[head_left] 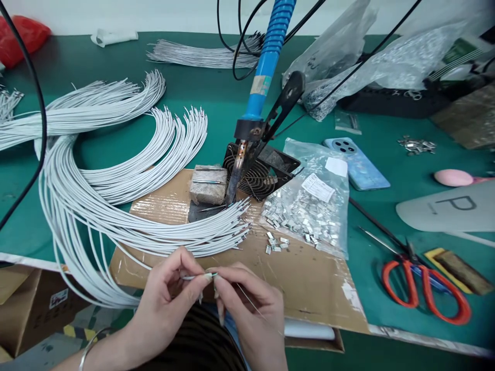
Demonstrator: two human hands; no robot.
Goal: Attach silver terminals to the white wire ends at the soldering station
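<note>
My left hand (168, 293) pinches a white wire (188, 278) between thumb and forefinger, close to its end. Fingertips of my right hand (249, 304) meet the left ones at that end and are closed on something too small to make out. A thin strand (247, 297), like solder wire, trails over the right fingers. Just beyond my hands, a thick bundle of white wires (154, 234) lies on cardboard (309, 293), ends pointing right. Several small metal connectors (275, 243) lie loose beside a clear bag of connectors (309, 206).
A blue-handled soldering iron (266, 56) stands tip down beside a worn block (209, 184) and a black fan (263, 172). More wire bundles (96, 108) lie at left. On the right are a phone (358, 164), red-handled scissors (427, 288) and a sponge (460, 270).
</note>
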